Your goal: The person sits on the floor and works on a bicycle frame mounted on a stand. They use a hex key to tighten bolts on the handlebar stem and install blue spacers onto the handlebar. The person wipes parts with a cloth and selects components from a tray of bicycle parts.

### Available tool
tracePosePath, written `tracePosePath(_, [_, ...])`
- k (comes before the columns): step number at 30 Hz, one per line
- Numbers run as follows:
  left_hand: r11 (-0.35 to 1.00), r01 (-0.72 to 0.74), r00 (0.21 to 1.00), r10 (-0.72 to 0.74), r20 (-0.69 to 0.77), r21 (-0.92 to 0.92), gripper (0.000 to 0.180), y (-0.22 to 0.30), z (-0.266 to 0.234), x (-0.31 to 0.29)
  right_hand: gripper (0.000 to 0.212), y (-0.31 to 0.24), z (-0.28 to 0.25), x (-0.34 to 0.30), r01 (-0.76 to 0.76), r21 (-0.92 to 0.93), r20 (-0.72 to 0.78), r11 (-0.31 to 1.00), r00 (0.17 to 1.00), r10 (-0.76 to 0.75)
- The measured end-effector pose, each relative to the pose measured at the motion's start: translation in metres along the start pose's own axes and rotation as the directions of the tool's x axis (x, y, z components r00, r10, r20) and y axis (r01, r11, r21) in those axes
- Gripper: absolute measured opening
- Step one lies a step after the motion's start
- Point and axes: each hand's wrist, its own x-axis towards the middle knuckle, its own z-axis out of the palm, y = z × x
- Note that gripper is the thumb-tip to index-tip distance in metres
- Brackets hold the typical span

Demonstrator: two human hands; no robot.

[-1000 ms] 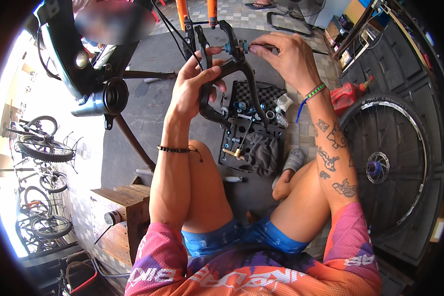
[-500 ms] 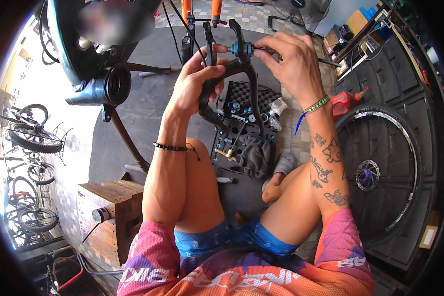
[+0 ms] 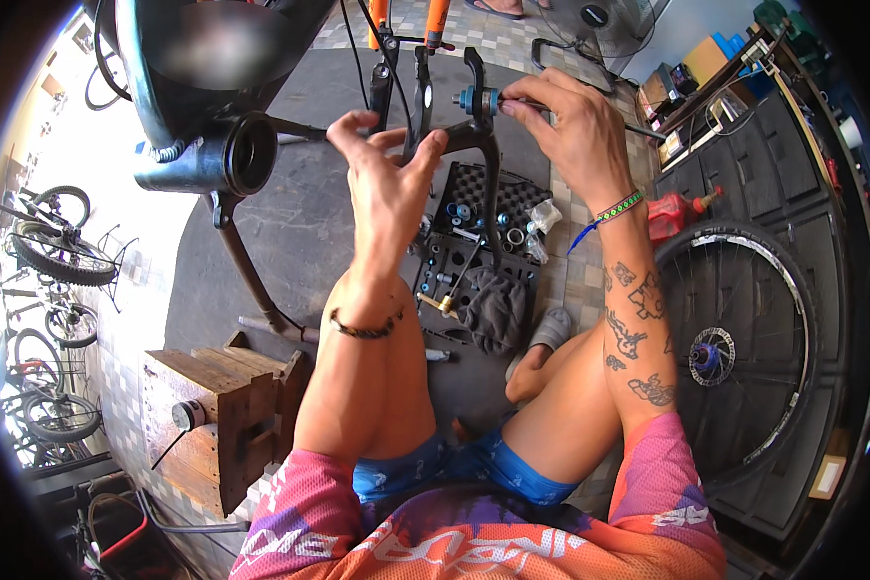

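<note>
With right hand [image 3: 582, 130], pinching a thin dark rod [image 3: 530, 103] between thumb and fingers, quite narrow in the grip, just beside a blue fitting [image 3: 476, 101]. With left hand [image 3: 385, 179], holding nothing that can be seen, fingers and thumb spread wide. Near the left thumb, a black forked bike part [image 3: 491, 174]; whether touched by this thumb, cannot tell. Blue fitting placed at one upper arm of the forked part, so between the two hands, nearer to the right one. Lower than the forked part, on a dark mat [image 3: 309, 232], an opened tool case [image 3: 471, 181], with dark foam in its lid and many small pieces inside, some of them blue. Upon the case, a crumpled grey cloth [image 3: 495, 309], and near it a brass-coloured tool [image 3: 440, 304]. By the right edge of the case, clear plastic bags [image 3: 543, 213]. Farther to the left, a dark bike frame [image 3: 203, 164] with a wide round opening, and lower, a wooden box [image 3: 227, 454]. Farther to the right, a red container [image 3: 675, 211], then a bicycle wheel [image 3: 713, 356] with purple-blue hub, in front of black drawers [image 3: 759, 164]. At the top, orange tubes [image 3: 437, 24] and a fan [image 3: 594, 14]. At far left, several bicycles [image 3: 63, 256].
</note>
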Motion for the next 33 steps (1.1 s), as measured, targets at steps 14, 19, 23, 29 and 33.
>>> tracePosePath(14, [0.934,-0.231,0.968,0.249,-0.032,0.272,0.085,-0.014,0.054,-0.041,0.018,-0.007,0.01,-0.003,-0.038,0.023,0.038,0.999,0.999,0.037])
tracePosePath(19, [0.948,-0.279,0.96,0.276,-0.043,-0.155,0.075,-0.039,0.075,-0.008,0.015,-0.006,0.015,-0.002,-0.043,0.059,-0.025,0.997,0.999,0.044])
tracePosePath(23, [0.916,-0.245,0.97,0.232,-0.076,-0.318,0.076,-0.04,0.096,-0.013,0.015,-0.002,0.015,-0.006,-0.093,0.096,-0.002,0.991,0.996,0.094])
tracePosePath(29, [0.84,-0.22,0.975,0.197,-0.099,-0.496,0.075,-0.03,0.12,-0.008,0.016,-0.003,0.005,-0.002,-0.152,-0.051,0.002,0.987,0.988,0.152])
tracePosePath(33, [0.862,-0.156,0.988,0.146,-0.059,-0.482,0.071,-0.027,0.13,-0.006,0.016,-0.001,0.002,-0.004,-0.16,-0.114,-0.007,0.98,0.987,0.16])
